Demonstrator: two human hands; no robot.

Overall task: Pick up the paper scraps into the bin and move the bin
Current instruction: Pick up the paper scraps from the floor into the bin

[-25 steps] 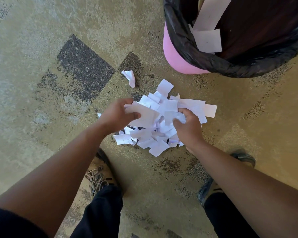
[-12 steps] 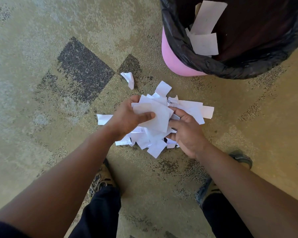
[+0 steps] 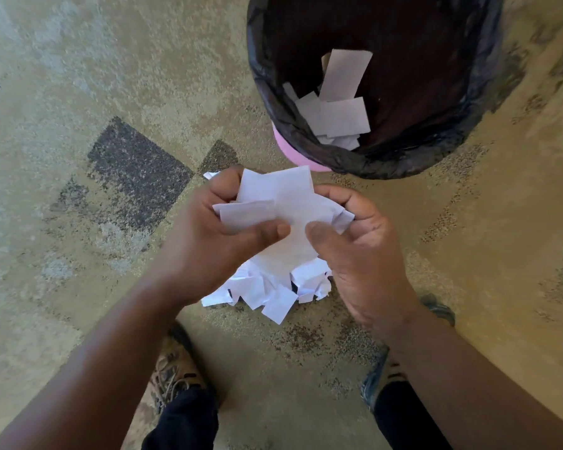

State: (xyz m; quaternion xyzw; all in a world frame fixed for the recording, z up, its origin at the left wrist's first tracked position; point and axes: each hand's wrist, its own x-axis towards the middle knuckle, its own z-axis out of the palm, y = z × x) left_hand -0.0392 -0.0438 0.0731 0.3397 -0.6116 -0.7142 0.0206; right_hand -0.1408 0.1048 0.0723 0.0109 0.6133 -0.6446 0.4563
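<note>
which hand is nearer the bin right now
Right. The right hand sits just below the bin rim, gripping the paper scraps; the left hand grips them farther left of it.

- The far rim of the bin (image 3: 309, 134) is cut off by the top edge.
- The scraps on the floor (image 3: 273, 300) are partly hidden by the left hand (image 3: 208, 235), the right hand (image 3: 364, 251) and the held bundle (image 3: 283, 206) (their count cannot be told).
- Both shoes are half covered by forearms.
</note>
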